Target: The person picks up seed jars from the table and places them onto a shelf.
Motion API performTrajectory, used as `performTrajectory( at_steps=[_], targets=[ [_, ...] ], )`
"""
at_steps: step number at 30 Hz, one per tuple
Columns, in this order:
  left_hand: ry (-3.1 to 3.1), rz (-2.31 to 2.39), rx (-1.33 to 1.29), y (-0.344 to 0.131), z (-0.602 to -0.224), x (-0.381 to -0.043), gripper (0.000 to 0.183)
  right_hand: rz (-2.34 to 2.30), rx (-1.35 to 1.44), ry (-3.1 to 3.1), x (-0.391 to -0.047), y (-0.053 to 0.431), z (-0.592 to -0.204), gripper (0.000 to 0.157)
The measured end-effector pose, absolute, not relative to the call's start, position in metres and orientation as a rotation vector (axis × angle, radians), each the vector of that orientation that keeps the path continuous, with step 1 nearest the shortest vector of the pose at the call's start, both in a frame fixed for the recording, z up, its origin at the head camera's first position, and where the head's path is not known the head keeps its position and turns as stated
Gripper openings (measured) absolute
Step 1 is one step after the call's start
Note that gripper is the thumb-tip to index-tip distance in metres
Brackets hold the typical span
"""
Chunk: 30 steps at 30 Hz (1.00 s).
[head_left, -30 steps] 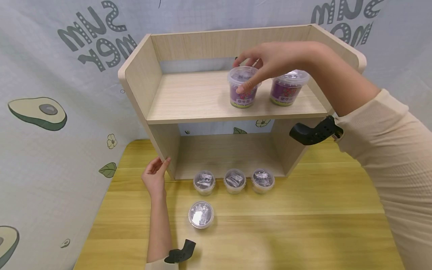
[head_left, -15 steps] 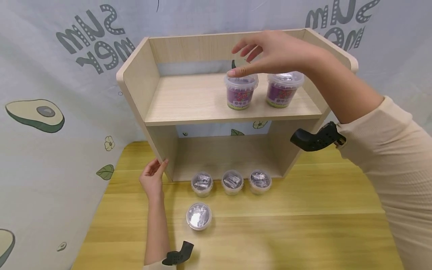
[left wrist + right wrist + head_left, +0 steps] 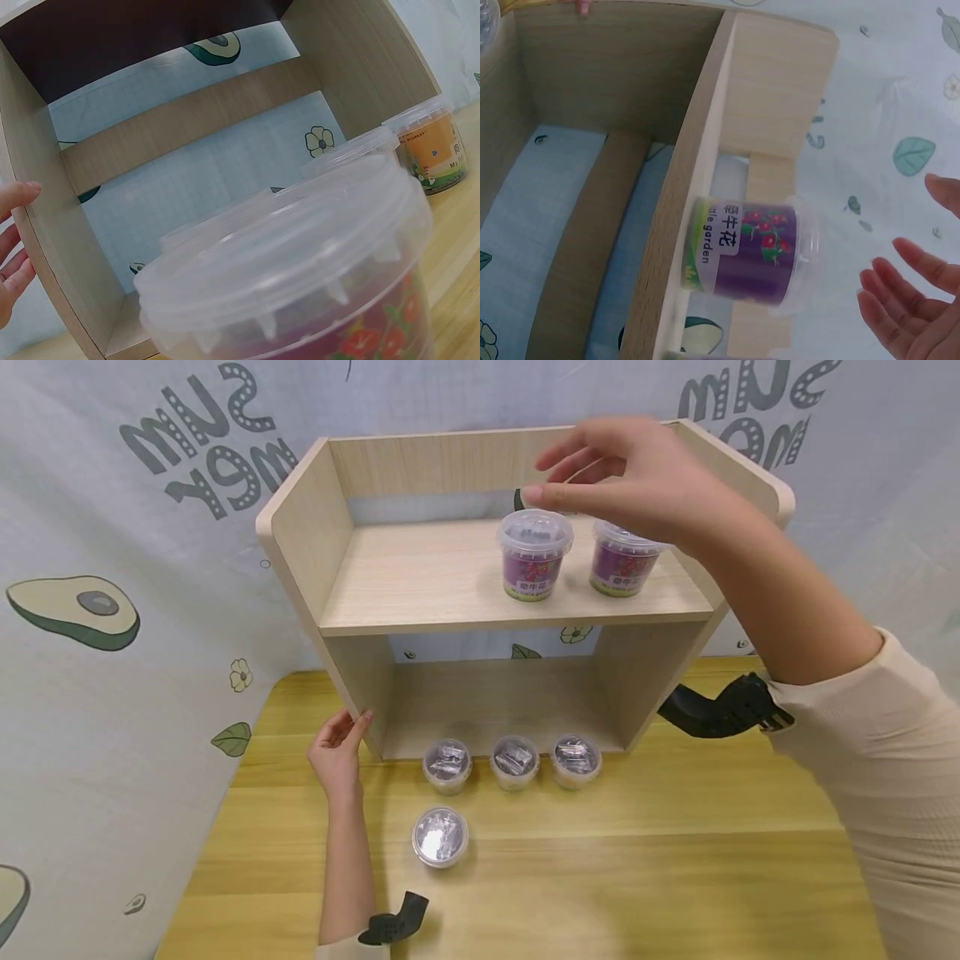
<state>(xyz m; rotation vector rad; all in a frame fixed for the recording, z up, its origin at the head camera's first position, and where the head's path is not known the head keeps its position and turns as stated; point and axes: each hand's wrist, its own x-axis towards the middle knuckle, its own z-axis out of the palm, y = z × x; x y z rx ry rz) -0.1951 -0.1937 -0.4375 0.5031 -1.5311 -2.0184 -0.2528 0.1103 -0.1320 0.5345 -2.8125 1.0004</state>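
On the upper board of a light wooden two-tier shelf point(image 3: 416, 560) stands a clear-lidded purple cup point(image 3: 532, 572). A second purple cup point(image 3: 621, 568) is right of it, its lid partly hidden by my right hand point(image 3: 637, 485). That hand hovers above the cups, thumb and fingers apart, holding nothing; in the right wrist view, fingers point(image 3: 911, 307) are clear of the purple cup's lid point(image 3: 806, 251). My left hand point(image 3: 337, 756) grips the front edge of the shelf's left side panel low down, thumb inside. A lidded cup point(image 3: 292, 262) with red flowers looms in the left wrist view.
Three lidded cups point(image 3: 514, 762) line the shelf's front foot on the wooden table point(image 3: 675, 860). Another lidded cup point(image 3: 441, 837) stands nearer, right of the left forearm. An orange-labelled cup point(image 3: 433, 154) shows in the left wrist view. Behind hangs a printed cloth point(image 3: 172, 635).
My right hand has let go of the left purple cup on the upper board and risen up and slightly right. The left hand keeps its grip on the side panel.
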Motion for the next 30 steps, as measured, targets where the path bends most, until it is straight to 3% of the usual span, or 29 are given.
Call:
performTrajectory(
  at_steps=[12,30],
  targets=[
    [-1.508,-2.019,0.497,-0.195,-0.439,-0.197,0.019,1.023,0.735,-2.778,-0.198,0.096,-0.144,0.046],
    [-1.496,-2.035,0.494,-0.193,-0.437,-0.196,0.017,1.087,0.961,-2.728,-0.185,0.093,-0.173,0.035]
  ],
)
